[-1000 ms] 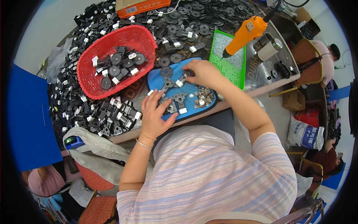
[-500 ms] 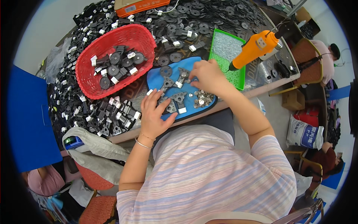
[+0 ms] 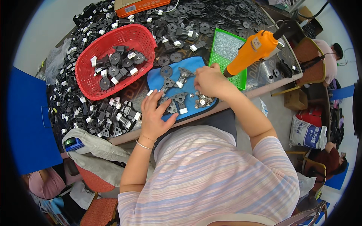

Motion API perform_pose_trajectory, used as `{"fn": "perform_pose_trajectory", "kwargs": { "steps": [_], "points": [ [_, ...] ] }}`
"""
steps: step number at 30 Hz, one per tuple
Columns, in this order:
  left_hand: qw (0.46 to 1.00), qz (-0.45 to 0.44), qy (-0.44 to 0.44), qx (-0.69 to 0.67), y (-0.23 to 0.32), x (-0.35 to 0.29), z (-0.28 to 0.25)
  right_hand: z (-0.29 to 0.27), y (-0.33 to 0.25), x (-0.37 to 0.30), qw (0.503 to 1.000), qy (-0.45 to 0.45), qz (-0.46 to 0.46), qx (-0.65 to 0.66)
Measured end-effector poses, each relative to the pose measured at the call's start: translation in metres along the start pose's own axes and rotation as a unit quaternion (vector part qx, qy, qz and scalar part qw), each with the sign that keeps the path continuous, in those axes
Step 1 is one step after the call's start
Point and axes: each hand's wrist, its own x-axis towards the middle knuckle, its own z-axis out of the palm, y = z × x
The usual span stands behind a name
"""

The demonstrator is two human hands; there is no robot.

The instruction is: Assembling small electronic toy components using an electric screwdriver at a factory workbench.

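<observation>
My left hand [image 3: 152, 112] rests with fingers spread at the left of a blue mat [image 3: 155, 79], touching black brackets. Beside its fingertips lies a black bracket [image 3: 178, 98] with a white end. Further up the mat are another bracket with a white end [image 3: 183, 75] and a black disc [image 3: 166, 71]. My right hand [image 3: 212, 81] is at the mat's right side, fingers curled down and together next to a pile of small round metal pieces [image 3: 203, 100]. Whatever its fingertips hold is hidden. An orange electric screwdriver [image 3: 253, 52] hangs just right of this hand.
A red basket [image 3: 86, 81] with black-and-white parts stands at the left. Behind the right hand is a green tray [image 3: 241, 83] holding many tiny pieces. Heaps of black discs [image 3: 226, 19] and brackets cover the far and left table. Other people sit at the sides.
My right hand has drawn slightly nearer to me, its fingers now down by the metal pieces. The screwdriver has swung a little. My left hand stays nearly still.
</observation>
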Motion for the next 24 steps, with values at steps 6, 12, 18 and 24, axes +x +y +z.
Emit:
{"fn": "perform_pose_trajectory", "kwargs": {
  "steps": [6, 12, 18, 24],
  "points": [
    [1.0, 0.001, 0.003, -0.004, 0.0, 0.001, -0.001, 0.006, 0.001, 0.005, 0.996, 0.069, 0.03, -0.04],
    [1.0, 0.002, 0.006, -0.003, -0.001, -0.001, 0.0, -0.002, 0.009, 0.002, 0.996, -0.046, -0.015, 0.071],
    [1.0, 0.005, 0.007, -0.002, -0.002, -0.001, 0.0, 0.002, 0.006, 0.003, 0.998, 0.051, 0.02, 0.042],
    [1.0, 0.005, 0.005, 0.0, 0.0, 0.001, 0.001, 0.034, -0.009, 0.009, 0.977, 0.213, -0.014, 0.022]
  ]
}}
